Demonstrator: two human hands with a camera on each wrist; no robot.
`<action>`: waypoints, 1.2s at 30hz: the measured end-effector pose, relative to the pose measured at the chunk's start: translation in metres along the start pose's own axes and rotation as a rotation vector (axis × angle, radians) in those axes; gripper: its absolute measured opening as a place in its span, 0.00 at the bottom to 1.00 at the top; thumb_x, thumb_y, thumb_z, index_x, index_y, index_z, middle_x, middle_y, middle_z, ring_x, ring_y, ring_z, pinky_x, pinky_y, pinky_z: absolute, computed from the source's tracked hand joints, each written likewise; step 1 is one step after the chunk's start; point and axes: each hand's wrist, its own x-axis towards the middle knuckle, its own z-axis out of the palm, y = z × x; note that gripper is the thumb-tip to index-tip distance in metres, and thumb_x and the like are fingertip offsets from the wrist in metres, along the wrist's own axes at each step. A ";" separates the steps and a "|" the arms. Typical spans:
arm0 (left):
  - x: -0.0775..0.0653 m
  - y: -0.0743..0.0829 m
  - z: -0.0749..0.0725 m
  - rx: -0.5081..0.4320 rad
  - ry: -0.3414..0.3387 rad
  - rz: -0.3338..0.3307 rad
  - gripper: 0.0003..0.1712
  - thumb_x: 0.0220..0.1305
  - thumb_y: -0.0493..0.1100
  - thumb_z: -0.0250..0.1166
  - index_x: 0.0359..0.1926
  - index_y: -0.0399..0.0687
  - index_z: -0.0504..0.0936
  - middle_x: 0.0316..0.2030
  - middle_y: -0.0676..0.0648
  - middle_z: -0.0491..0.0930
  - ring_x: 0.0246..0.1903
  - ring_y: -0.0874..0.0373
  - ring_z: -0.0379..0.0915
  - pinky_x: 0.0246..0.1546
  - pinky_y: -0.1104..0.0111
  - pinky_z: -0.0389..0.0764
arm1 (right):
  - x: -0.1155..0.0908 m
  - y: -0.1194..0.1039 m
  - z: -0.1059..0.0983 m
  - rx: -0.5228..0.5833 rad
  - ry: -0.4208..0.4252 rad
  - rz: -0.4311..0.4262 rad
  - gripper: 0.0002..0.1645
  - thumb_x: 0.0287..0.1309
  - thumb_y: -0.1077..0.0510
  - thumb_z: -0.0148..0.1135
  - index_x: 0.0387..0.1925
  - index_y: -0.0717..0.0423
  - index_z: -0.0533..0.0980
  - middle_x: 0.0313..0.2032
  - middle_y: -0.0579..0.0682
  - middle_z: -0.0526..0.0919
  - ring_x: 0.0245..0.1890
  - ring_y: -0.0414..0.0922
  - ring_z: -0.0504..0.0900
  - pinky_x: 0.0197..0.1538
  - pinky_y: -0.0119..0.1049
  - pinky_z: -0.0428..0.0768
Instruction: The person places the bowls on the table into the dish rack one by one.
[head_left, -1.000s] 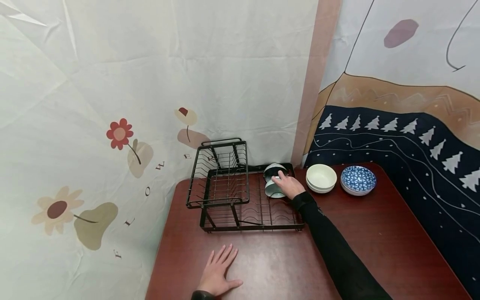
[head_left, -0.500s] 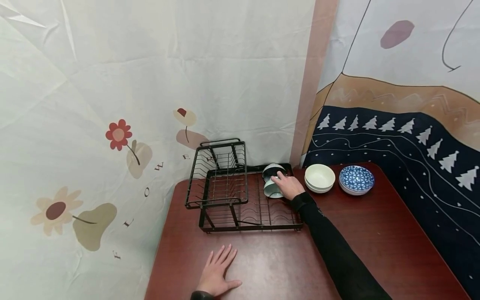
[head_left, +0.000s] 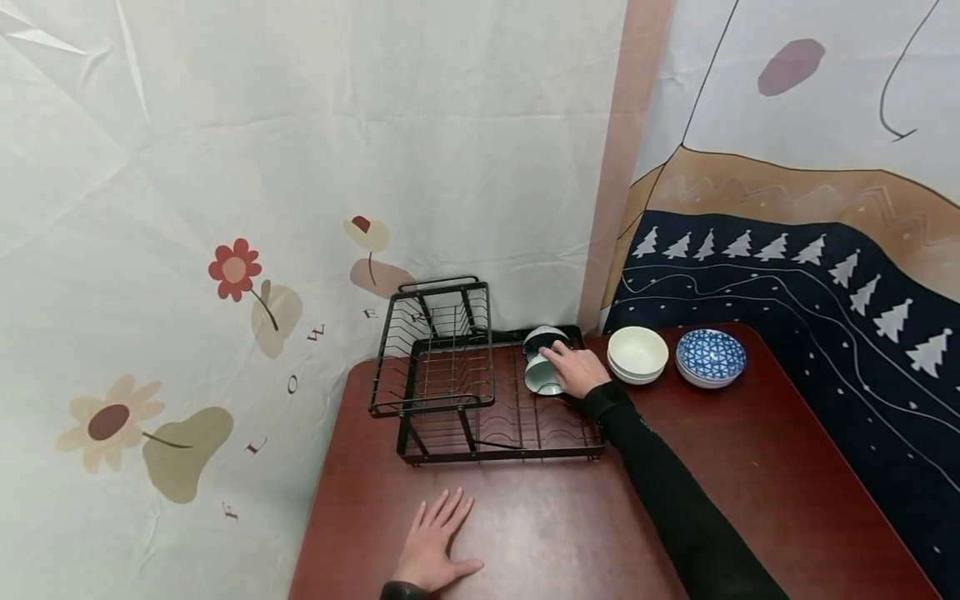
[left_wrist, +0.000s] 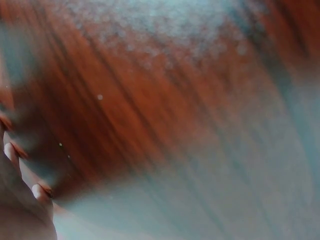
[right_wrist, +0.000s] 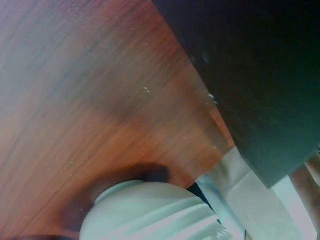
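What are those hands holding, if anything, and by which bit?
The right hand seems to hold the pale green bowl by its upper edge; the exact grip is unclear. The left hand holds nothing; it rests on the table.

Pale backdrop (head_left: 450, 150) with a red flower (head_left: 234, 268) and pink stripe (head_left: 621, 125); white trees (head_left: 892, 322) on navy

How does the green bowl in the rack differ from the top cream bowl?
The green bowl is tilted in the rack; the cream bowl sits upright outside it. The right hand holds the green bowl, while neither hand touches the cream bowl. Both are light-coloured.
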 end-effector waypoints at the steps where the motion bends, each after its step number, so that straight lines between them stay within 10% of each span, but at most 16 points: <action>1: 0.000 0.000 0.000 -0.004 -0.002 -0.001 0.60 0.58 0.82 0.70 0.86 0.68 0.64 0.87 0.51 0.62 0.87 0.43 0.57 0.86 0.34 0.55 | 0.000 -0.001 -0.002 0.007 -0.005 0.010 0.27 0.68 0.65 0.69 0.67 0.55 0.82 0.48 0.56 0.81 0.18 0.42 0.63 0.25 0.36 0.58; 18: 0.000 0.001 -0.002 -0.030 -0.005 0.002 0.61 0.57 0.83 0.70 0.86 0.67 0.66 0.87 0.49 0.63 0.86 0.41 0.57 0.86 0.33 0.54 | -0.010 0.015 -0.065 0.171 0.005 0.344 0.33 0.75 0.40 0.68 0.72 0.51 0.80 0.59 0.58 0.83 0.34 0.56 0.83 0.35 0.50 0.79; 27: -0.002 0.000 -0.004 -0.046 -0.016 -0.009 0.61 0.58 0.83 0.70 0.86 0.66 0.66 0.87 0.48 0.62 0.86 0.40 0.56 0.86 0.32 0.53 | -0.055 0.041 -0.086 0.246 0.095 0.566 0.34 0.79 0.39 0.62 0.77 0.49 0.74 0.66 0.60 0.79 0.45 0.62 0.85 0.45 0.59 0.81; 36: 0.001 -0.001 0.001 -0.061 -0.010 0.000 0.62 0.57 0.84 0.70 0.86 0.66 0.66 0.87 0.47 0.63 0.86 0.39 0.57 0.85 0.31 0.53 | -0.117 0.037 -0.093 0.159 0.109 0.616 0.36 0.76 0.42 0.65 0.77 0.52 0.73 0.65 0.64 0.78 0.52 0.66 0.82 0.40 0.61 0.82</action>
